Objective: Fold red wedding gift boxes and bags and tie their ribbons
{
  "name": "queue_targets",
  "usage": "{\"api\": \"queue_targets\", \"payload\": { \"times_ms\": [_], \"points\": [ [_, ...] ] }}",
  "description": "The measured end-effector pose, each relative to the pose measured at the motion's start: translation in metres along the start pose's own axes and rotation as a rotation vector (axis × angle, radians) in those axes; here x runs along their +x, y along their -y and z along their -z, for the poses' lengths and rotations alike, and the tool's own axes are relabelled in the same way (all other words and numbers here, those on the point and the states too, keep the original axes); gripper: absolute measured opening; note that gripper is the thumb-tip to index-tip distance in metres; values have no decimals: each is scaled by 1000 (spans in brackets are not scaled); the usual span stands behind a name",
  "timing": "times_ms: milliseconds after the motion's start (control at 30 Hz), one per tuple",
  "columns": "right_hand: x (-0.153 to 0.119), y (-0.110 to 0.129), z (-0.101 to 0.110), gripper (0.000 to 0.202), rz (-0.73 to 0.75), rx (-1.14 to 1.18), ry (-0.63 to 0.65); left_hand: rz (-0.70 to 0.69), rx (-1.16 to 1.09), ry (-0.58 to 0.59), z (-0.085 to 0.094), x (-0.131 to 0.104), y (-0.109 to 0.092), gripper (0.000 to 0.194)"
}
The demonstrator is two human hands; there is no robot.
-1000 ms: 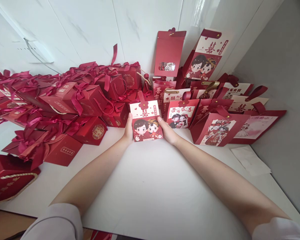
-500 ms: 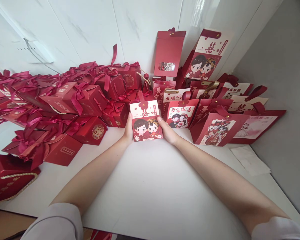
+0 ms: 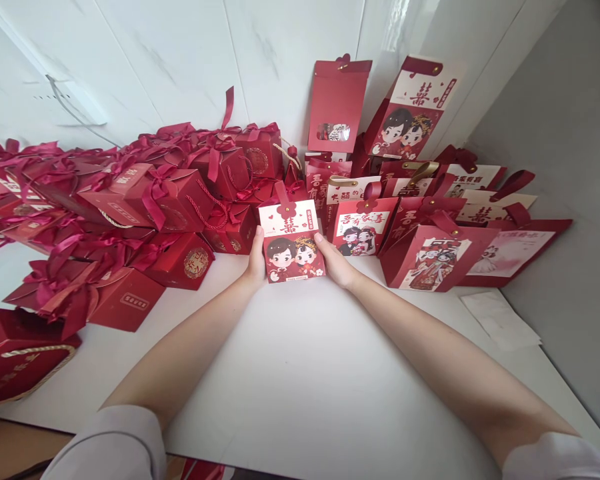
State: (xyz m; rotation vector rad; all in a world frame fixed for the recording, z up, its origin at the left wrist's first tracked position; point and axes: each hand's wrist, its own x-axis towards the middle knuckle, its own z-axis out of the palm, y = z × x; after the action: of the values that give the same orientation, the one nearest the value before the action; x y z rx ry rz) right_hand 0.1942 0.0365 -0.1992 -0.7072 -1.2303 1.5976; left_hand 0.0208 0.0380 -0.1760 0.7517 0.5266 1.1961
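Observation:
Between my two hands is a red and cream gift box [image 3: 294,252], its front printed with two cartoon figures and a large red character. A ribbon loop rises from its top. My left hand [image 3: 257,259] grips the box's left side, thumb along the edge. On the right side my right hand [image 3: 334,261] holds it, with the thumb on the front edge; the other fingers of both hands are hidden behind the box. Close by on the right stands a similar gift box [image 3: 365,228] with a cartoon couple on its front.
Red boxes with ribbon bows [image 3: 173,200] are piled along the left and back of the white table [image 3: 300,387]. Several printed gift boxes [image 3: 433,260] stand at the right, some stacked against the wall [image 3: 280,53]. White paper [image 3: 500,320] lies near the right edge.

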Motion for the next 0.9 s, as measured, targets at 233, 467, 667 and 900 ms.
{"api": "queue_targets", "payload": {
  "times_ms": [233, 467, 667, 900],
  "points": [
    [-15, 9, -10, 77, 107, -39, 28, -20, -11, -187, 1, 1, -7, 51],
    [-31, 27, -25, 81, 524, -333, -78, 7, -87, -267, -12, -1, -4, 42],
    [-29, 26, -26, 79, 644, -480, -226, 191, -33, -289, -30, -18, 13, 29],
    [-23, 12, -27, 59, 420, -421, -302, 378, 38, -184, -34, -22, 8, 44]
  ]
}}
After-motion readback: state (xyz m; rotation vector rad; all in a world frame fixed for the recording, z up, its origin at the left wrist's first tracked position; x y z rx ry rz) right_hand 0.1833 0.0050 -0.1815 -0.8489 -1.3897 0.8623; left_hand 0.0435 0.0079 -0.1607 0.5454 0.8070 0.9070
